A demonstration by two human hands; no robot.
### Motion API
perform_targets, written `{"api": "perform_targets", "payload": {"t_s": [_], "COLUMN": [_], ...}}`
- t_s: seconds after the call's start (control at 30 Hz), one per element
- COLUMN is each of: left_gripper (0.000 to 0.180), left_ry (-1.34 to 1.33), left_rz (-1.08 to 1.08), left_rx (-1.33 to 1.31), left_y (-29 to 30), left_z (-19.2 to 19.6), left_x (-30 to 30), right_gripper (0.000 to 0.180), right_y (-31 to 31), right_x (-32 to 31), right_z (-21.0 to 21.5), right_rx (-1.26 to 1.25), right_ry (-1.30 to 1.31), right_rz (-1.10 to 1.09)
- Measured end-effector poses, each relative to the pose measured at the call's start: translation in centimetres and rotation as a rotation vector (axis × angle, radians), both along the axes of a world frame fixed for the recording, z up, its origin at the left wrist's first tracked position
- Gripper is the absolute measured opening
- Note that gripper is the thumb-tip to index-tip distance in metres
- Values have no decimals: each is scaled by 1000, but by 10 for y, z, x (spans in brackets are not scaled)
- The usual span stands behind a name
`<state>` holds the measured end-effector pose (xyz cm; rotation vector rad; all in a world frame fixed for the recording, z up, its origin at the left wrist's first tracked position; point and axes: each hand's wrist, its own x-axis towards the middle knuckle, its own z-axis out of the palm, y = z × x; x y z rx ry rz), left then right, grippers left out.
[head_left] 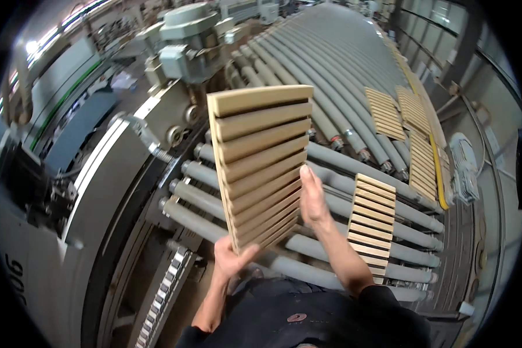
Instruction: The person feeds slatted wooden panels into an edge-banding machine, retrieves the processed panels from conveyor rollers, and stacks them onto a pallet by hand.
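Note:
I hold a light wooden slatted panel (261,156) upright in front of me, above a grey roller conveyor (354,156). My left hand (231,258) grips its lower left corner from below. My right hand (312,199) lies flat against the panel's right edge, fingers pointing up. A second slatted panel (372,223) rests on the rollers just right of my right forearm.
More slatted panels (385,113) lie further along the conveyor, near its right edge with a yellow strip (437,168). A grey machine with motors (185,40) stands at the upper left. A chain drive (167,290) runs along the conveyor's near left side.

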<state>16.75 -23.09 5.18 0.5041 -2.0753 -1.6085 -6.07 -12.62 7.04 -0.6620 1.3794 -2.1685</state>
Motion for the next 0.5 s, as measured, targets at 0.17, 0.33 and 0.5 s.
{"api": "perform_targets", "payload": {"t_s": [0.17,0.33,0.5], "left_gripper": [57,65,106], "left_ry": [278,459,219], "left_rz": [-121,-118,-432], "left_rx": [-356,-494,-430], "left_y": [21,41,69], "left_z": [0,-9,36], "left_x": [-8,-12,-18], "right_gripper": [55,40,39], "right_y": [18,24,43], "right_x": [-16,20,3], "right_z": [-38,19,7], "right_rx": [-249,-368,-627], "right_ry": [-83,-40,-358], "right_rz": [127,67,422]}}
